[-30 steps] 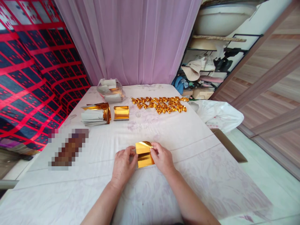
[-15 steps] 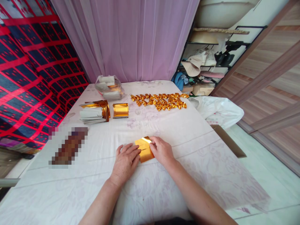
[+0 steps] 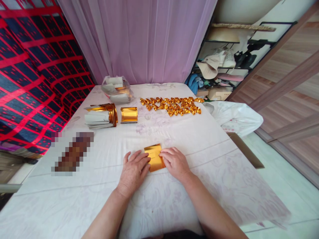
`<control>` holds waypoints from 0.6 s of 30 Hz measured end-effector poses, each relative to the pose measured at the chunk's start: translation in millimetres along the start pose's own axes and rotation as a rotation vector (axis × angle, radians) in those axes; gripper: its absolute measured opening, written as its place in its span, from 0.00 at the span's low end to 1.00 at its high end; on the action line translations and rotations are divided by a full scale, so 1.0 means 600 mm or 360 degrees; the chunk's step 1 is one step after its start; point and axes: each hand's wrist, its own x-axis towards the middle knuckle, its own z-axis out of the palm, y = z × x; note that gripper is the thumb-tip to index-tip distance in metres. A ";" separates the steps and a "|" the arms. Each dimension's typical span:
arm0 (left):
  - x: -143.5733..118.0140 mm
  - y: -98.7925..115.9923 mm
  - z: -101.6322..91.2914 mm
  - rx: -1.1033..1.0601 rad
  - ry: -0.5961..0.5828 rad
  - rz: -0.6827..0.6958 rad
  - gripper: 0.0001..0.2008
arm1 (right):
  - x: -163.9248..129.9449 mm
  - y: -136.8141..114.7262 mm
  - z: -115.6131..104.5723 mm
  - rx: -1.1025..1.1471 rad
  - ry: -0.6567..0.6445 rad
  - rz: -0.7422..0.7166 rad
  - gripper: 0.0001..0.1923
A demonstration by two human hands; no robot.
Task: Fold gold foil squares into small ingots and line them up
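While both hands lie flat on the white cloth (image 3: pixel 174 132), the left hand (image 3: pixel 133 171) and right hand (image 3: pixel 175 162) press their spread fingers on a folded gold sheet (image 3: pixel 155 157) between them. A second ago its upper flap stood raised and pinched; now it lies flat, so the fold looks creased down. Farther off sit a gold stack (image 3: pixel 129 115), a paper bundle (image 3: pixel 99 117), a clear bag (image 3: pixel 116 90) and rows of folded gold pieces (image 3: pixel 171 105).
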 end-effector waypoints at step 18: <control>-0.005 0.015 -0.005 0.0084 0.0037 0.0088 0.16 | -0.014 -0.005 -0.039 -0.0029 -0.0362 -0.0119 0.13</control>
